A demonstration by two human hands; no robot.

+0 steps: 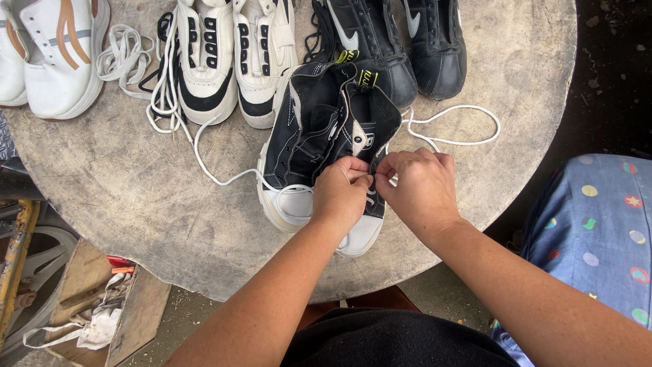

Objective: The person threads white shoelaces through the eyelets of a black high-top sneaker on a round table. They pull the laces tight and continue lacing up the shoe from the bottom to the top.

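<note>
A pair of black high-top sneakers with white toe caps lies side by side near the front of a round stone table. My left hand and my right hand meet over the right sneaker's lace eyelets, fingertips pinching a white shoelace. One end of the lace loops out to the right across the table. Another white lace trails left from the left sneaker. My hands hide the lower eyelets.
At the back stand a white-and-black pair of sneakers, a black leather pair and a white shoe with tan stripes, with loose laces between. A blue spotted cloth lies at right. A wooden box with rags sits below left.
</note>
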